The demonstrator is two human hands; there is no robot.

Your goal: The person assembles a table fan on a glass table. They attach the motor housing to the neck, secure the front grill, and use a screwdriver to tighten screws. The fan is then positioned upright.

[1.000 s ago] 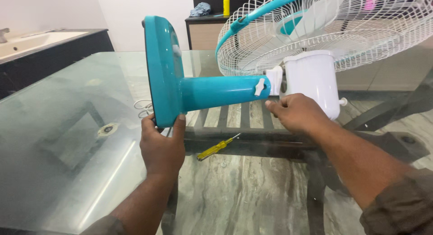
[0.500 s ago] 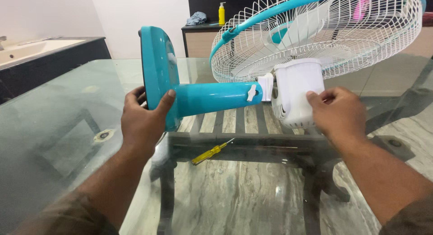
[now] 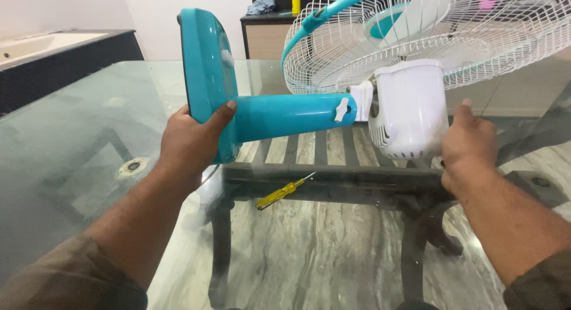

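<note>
We have the table fan lying on its side over the glass table (image 3: 89, 126), near the far edge, and we go from big to small. The white wire cage (image 3: 440, 42) with its teal rim sits up at the far right, tipped a bit higher and further right than half a second ago. The round teal base (image 3: 205, 78) stands on edge toward the far left, its flat underside turned left. The teal stem (image 3: 291, 115) runs level from base to the white motor housing (image 3: 410, 111), whose vented rear now faces us more squarely; a second ago a small knob showed on its side, now we cannot see it. So the fan has been rolled about its stem between these frames. Our left hand (image 3: 190, 143) is clamped on the lower rim of the base, thumb across the face near the stem; it has crept up from the bottom edge where it sat a second ago. Our right hand (image 3: 470, 146) has slid off the rear of the housing to its right side, fingers flat against it, pressing rather than closed around it, well apart from the left. A yellow-handled screwdriver (image 3: 284, 192) lies untouched on the glass below the stem, toward the near middle, in about the same spot throughout.
</note>
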